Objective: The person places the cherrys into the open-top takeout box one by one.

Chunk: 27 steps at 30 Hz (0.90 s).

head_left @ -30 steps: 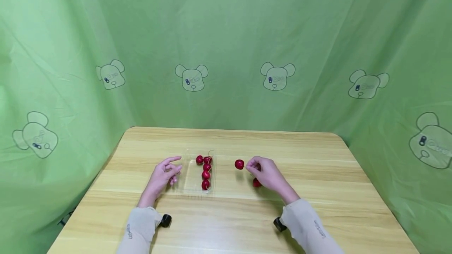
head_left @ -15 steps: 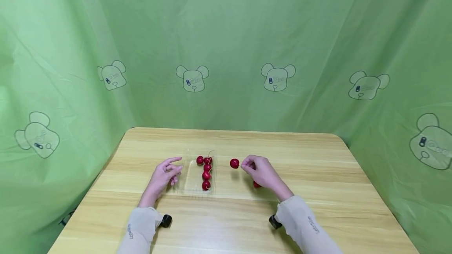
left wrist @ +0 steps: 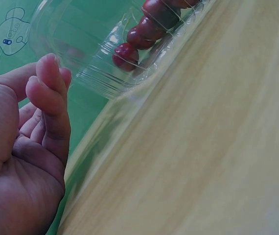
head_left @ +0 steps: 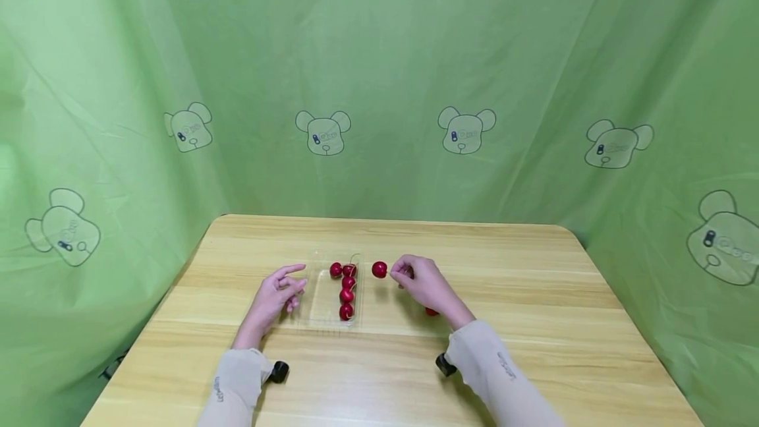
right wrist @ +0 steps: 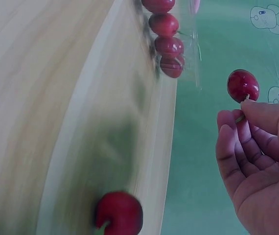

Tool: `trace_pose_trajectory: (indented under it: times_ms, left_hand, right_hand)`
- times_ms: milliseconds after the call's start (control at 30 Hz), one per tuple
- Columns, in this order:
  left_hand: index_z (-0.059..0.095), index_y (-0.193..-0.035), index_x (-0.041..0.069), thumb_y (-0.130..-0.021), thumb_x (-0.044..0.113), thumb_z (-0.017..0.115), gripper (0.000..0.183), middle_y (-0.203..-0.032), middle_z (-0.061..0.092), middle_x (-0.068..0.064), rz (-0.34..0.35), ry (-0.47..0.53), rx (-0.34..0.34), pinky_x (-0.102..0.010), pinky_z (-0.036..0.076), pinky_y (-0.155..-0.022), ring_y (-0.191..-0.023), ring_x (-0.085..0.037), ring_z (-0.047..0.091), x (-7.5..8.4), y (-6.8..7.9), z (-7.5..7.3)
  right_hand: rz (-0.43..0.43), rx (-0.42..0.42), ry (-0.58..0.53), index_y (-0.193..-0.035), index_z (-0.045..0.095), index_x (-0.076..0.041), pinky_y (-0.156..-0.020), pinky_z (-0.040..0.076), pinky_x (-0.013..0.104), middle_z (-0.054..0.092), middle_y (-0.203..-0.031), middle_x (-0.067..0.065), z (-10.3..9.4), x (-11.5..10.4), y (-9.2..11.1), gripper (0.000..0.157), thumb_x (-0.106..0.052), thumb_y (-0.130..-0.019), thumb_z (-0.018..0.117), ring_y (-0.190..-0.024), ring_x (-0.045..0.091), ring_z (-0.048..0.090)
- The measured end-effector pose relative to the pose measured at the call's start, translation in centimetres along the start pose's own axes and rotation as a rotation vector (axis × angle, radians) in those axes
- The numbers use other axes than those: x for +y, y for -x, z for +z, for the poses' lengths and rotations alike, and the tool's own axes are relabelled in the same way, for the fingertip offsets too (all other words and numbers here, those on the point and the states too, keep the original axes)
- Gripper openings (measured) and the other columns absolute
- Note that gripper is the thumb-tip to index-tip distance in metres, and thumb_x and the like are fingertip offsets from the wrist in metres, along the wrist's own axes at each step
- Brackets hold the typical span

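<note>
Your right hand (head_left: 423,282) pinches a held cherry (head_left: 379,269) by its stem (right wrist: 247,97) above the tabletop (head_left: 362,374), just right of the clear container (head_left: 323,298); your left hand (head_left: 275,294), fingers loosely spread, holds nothing beside the container's left edge; five cherries (head_left: 346,296) sit inside; a loose cherry (right wrist: 121,214) lies farther right

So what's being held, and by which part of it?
The right hand pinches a round, glossy red cherry by its stem; the left hand holds nothing.
</note>
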<state>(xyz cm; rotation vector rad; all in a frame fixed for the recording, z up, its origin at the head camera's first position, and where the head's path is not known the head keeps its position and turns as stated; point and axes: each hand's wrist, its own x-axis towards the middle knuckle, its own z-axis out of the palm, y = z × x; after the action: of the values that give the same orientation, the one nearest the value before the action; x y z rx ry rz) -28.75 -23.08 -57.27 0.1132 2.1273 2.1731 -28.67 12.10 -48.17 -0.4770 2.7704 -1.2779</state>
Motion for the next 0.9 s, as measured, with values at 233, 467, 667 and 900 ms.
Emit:
trace_pose_trajectory:
  times_ms: [233, 467, 667, 900]
  left_hand:
    - [0.051, -0.147, 0.002, -0.098, 0.019, 0.073, 0.057, -0.087, 0.071, -0.007, 0.004, 0.009, -0.007, -0.018, 0.048, -0.048, -0.057, -0.008, 0.058, 0.1, 0.1, 0.1]
    - [0.051, -0.148, 0.002, -0.098, 0.018, 0.073, 0.057, -0.087, 0.071, -0.007, -0.002, 0.014, -0.007, -0.018, 0.048, -0.048, -0.057, -0.008, 0.058, 0.2, 0.2, 0.1]
    - [0.051, -0.148, 0.002, -0.098, 0.018, 0.073, 0.057, -0.087, 0.071, -0.007, -0.001, 0.007, -0.003, -0.018, 0.048, -0.048, -0.057, -0.008, 0.058, 0.3, 0.2, 0.1]
    - [0.052, -0.147, 0.003, -0.098, 0.020, 0.074, 0.057, -0.089, 0.071, -0.009, -0.005, 0.001, -0.002, -0.018, 0.048, -0.048, -0.057, -0.009, 0.059, 0.2, 0.1, 0.1]
  right_hand:
    - [-0.009, -0.002, -0.012, -0.100, 0.071, -0.008, -0.066, 0.054, 0.024, 0.070, -0.087, 0.012, 1.0, -0.8, -1.4, 0.005, -0.013, -0.100, 0.069, -0.078, 0.025, 0.066]
    - [-0.032, -0.019, -0.008, -0.100, 0.071, -0.009, -0.067, 0.055, 0.025, 0.071, -0.092, 0.011, 2.1, -1.8, -2.6, 0.005, -0.013, -0.100, 0.069, -0.075, 0.013, 0.061]
    - [-0.031, -0.029, 0.016, -0.099, 0.071, -0.009, -0.070, 0.056, 0.026, 0.070, -0.090, 0.009, 2.8, -2.4, -3.3, 0.005, -0.014, -0.100, 0.068, -0.076, 0.018, 0.064]
    - [-0.045, -0.042, 0.007, -0.099, 0.070, -0.007, -0.069, 0.055, 0.026, 0.071, -0.094, 0.017, 3.6, -2.5, -4.2, 0.005, -0.011, -0.100, 0.067, -0.078, 0.025, 0.067]
